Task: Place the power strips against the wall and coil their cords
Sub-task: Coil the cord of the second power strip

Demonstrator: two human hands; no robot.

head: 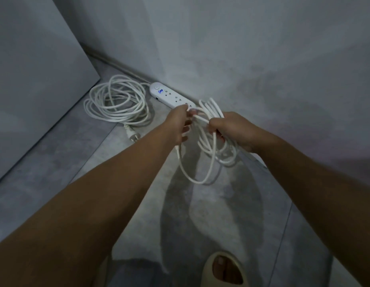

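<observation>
Here, a white power strip (169, 96) is seen lying on the grey floor (76, 172), its long side set against the base of the wall (242, 48), with a blue-lit mark beside its round switch. Just to its left, the coiled cord (115, 100) running from the strip is laid in loose rings on the floor, and the plug (131, 134) is rested at the rings' near edge. A second cord (211, 108), also white, is held above the floor in front of the strip's near end. Several of its loops are gathered in the right hand (227, 129), whose grip is closed around the bundle, with loops standing above the fist and hanging below it. One strand is pinched by the left hand (181, 125), its grip narrow between thumb and fingertips, and a long loop is left hanging below. A cream sandal (223, 268) on a foot is shown at the lower edge.
</observation>
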